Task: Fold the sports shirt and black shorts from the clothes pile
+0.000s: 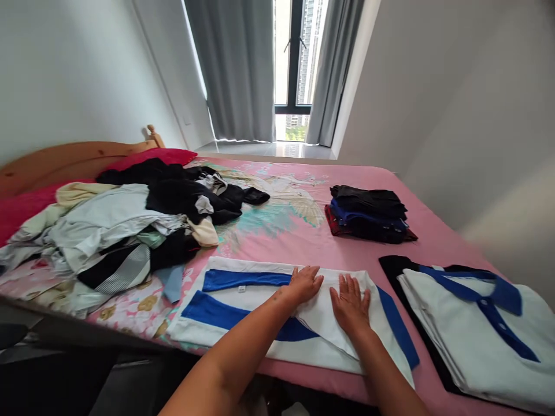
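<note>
A white shirt (333, 349) with blue panels lies partly folded along the bed's near edge, one sleeve turned inward over its body. My left hand (306, 283) rests flat on the cloth near the middle, fingers spread toward the right. Flat on the folded white part to its right is my right hand (352, 303), its fingers pointing away from me. Neither hand grips the fabric. A small white label shows on the blue strip left of my hands. At the far right sits a stack of folded white shirts (459, 323) with a blue collar, on top of black cloth.
A loose heap of clothes (117, 225) covers the bed's left side, by red pillows (151, 155) and a wooden headboard (65, 153). Folded dark clothes (368, 211) are stacked on the pink bedsheet (281, 242) at right. Grey curtains (238, 69) hang beside the window behind.
</note>
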Demonstrator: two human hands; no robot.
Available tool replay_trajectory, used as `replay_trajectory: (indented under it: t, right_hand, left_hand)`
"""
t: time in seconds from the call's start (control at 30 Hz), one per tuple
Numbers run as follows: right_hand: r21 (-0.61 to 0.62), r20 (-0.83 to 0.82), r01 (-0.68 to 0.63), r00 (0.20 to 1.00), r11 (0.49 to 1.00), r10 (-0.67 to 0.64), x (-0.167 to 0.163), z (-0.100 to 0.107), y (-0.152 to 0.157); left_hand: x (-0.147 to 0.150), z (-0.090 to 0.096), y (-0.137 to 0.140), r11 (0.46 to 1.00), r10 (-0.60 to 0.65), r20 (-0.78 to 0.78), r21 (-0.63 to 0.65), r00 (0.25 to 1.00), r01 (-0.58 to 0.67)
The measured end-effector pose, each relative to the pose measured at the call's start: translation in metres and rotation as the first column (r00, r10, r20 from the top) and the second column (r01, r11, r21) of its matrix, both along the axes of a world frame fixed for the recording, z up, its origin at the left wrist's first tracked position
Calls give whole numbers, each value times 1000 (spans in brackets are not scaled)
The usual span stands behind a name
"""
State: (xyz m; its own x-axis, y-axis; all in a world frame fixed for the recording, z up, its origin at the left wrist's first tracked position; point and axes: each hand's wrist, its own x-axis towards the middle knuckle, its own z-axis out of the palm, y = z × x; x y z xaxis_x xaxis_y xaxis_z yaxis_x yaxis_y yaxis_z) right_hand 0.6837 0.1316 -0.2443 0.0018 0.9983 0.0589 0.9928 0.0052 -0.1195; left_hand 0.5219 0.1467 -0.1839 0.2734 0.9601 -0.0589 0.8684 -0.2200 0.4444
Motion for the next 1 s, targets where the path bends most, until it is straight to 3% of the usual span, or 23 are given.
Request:
replay_trajectory:
  t: [0.13,0.3,0.4,0.5,0.63,0.83,0.93,1.0]
  right_hand:
    - [39,25,0,1000,999,-1,3,-7,0]
    - [59,37,6,999,998,-8,2,-11,-1]
    - [77,28,-2,1000,997,0,3,-16,-1]
    - [96,-1,-11,1000,995,11,4,-19,-1]
    - [128,-16,-20,1000,992,22,5,-23,-2]
    - [113,-54,-23,998,993,29,13,-27,2]
    - [175,-130,65,991,982,-43,-4,-9,1]
    - [249,-194,23,981,968,27,-39,13,-7]
  left_hand:
    - [-56,2,-13,994,77,-34,83,996,-74]
    - [-182,-17,-44,978,207,-208,18,956,-208]
    - [-260,-24,-59,918,393,-197,38,898,-394]
    - [-316,-27,-72,865,501,-126,45,856,-499]
    - [-352,-29,-95,878,477,-40,57,878,-475]
    - [-378,-29,-141,941,317,76,97,945,-324]
    - [-389,-24,-154,986,146,108,66,983,-153]
    - [-394,-21,-158,996,75,118,33,990,-79]
